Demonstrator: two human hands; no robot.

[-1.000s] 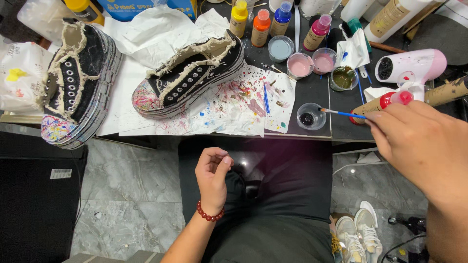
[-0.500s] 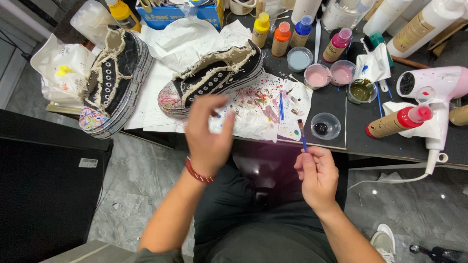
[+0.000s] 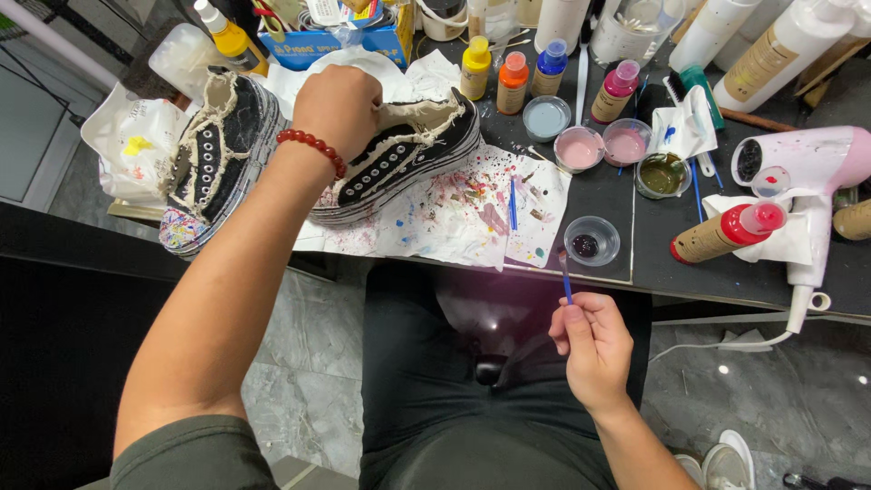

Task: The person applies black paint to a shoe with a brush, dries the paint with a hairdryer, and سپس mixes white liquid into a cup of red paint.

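A black platform sneaker [image 3: 399, 163] with frayed cream edging and white eyelets is laid on paint-spattered white paper [image 3: 472, 213] in the upper middle of the frame, at the near part of a dark worktable [image 3: 717, 272]. Its opening is covered by the left hand [image 3: 337, 107], which is closed down on the shoe's top edge, a red bead bracelet [image 3: 313, 148] being worn at the wrist. A thin blue paintbrush [image 3: 564, 283] is pinched upright in the curled fingers of the right hand [image 3: 594, 345], held low at centre right of the frame, just off the table's near edge and above the lap. Just above the brush tip, a small clear cup with dark paint [image 3: 592, 241] is set on the table; a second blue brush [image 3: 513, 201] is left lying on the paper beside the sneaker. Further up, 3 small cups are seen in a row, 1 pale blue [image 3: 547, 118] and 2 pink [image 3: 601, 147], with a cup of olive-green liquid [image 3: 662, 174] to their right. Behind them, 4 paint bottles with yellow, orange, blue and pink caps [image 3: 513, 80] are lined up. A second black sneaker [image 3: 213, 159] of the same kind is placed at the upper left of the frame, its sole speckled with colour. At the right edge, a pink and white hair dryer [image 3: 807, 172] is rested on the table, with a brown bottle with a red cap [image 3: 726, 231] lying on white tissue just below it.
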